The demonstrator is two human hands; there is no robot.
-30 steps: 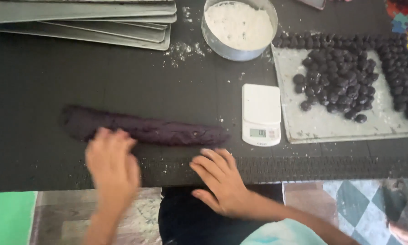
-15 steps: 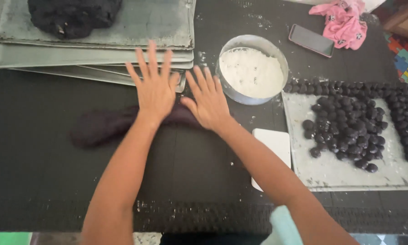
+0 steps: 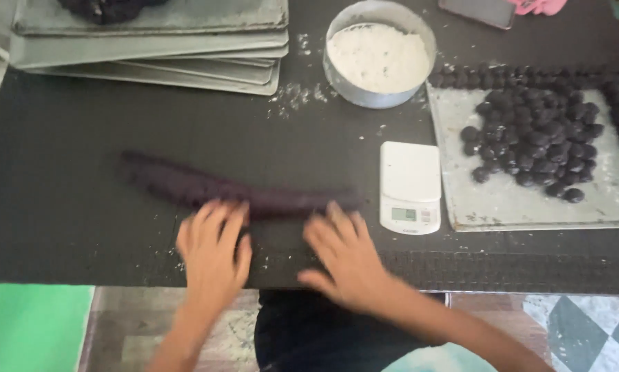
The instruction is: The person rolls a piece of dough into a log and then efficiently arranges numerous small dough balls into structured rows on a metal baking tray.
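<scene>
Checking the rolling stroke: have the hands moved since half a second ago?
Yes. Both hands, left and right, have pulled back from near the flour bowl to the table's near edge, fingertips on the dark dough log.

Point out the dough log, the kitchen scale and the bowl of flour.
dough log (image 3: 185, 184), head view, bare middle stretch.
kitchen scale (image 3: 410, 172), head view, white weighing plate.
bowl of flour (image 3: 337, 76), head view, metal side wall.

Both hands are blurred, the left hand (image 3: 213, 251) and the right hand (image 3: 344, 258) hiding the near edge of the dark dough roll (image 3: 206, 189), while the top edge cuts the dough lump (image 3: 109, 8) and the phone (image 3: 485, 10).
</scene>
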